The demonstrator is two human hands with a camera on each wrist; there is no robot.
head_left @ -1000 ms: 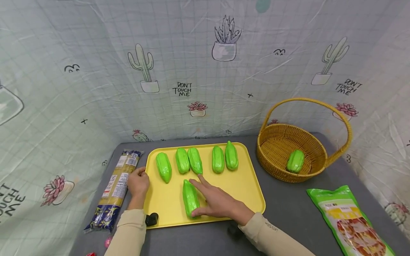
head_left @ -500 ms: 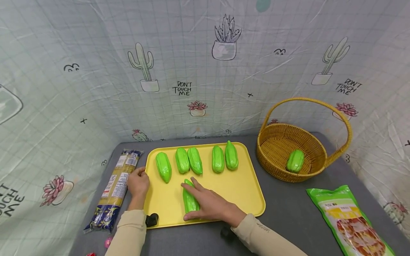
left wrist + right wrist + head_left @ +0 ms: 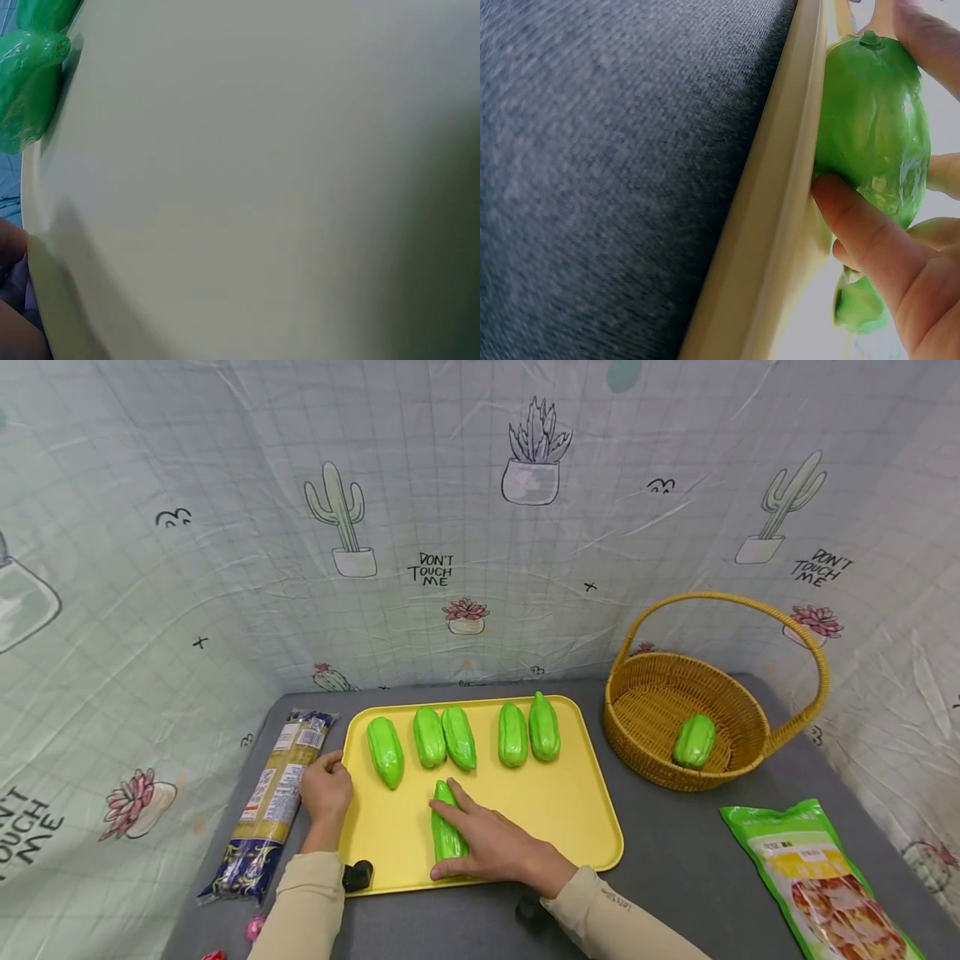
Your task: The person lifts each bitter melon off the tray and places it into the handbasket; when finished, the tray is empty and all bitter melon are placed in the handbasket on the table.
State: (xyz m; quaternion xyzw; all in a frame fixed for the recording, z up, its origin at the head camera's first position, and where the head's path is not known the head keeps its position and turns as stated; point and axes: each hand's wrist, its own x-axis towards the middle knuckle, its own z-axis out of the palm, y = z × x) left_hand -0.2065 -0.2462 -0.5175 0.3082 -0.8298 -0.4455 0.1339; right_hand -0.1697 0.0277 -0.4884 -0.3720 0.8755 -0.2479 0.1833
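A yellow tray (image 3: pixel 540 810) lies on the table, bearing several glossy green papaya-like fruits, one of them (image 3: pixel 386 752) at the back left. My left hand (image 3: pixel 326 789) holds the tray's left rim with curled fingers; the left wrist view shows fingertips (image 3: pixel 11 244) at that edge. Over the front middle of the tray, my right hand (image 3: pixel 498 843) grips another green papaya (image 3: pixel 447 831) lying there. In the right wrist view the thumb and fingers lie on opposite sides of this papaya (image 3: pixel 874 120), partly covering it.
A wicker basket (image 3: pixel 622 739) with a tall handle stands at the back right, one green papaya (image 3: pixel 694 741) inside. A green food packet (image 3: pixel 821 877) lies before it. Packed noodles (image 3: pixel 270 802) lie left of the tray. A patterned cloth hangs behind the table.
My right hand has shifted slightly left and closed its thumb and fingers round the front papaya. The left hand stays at the tray's rim.
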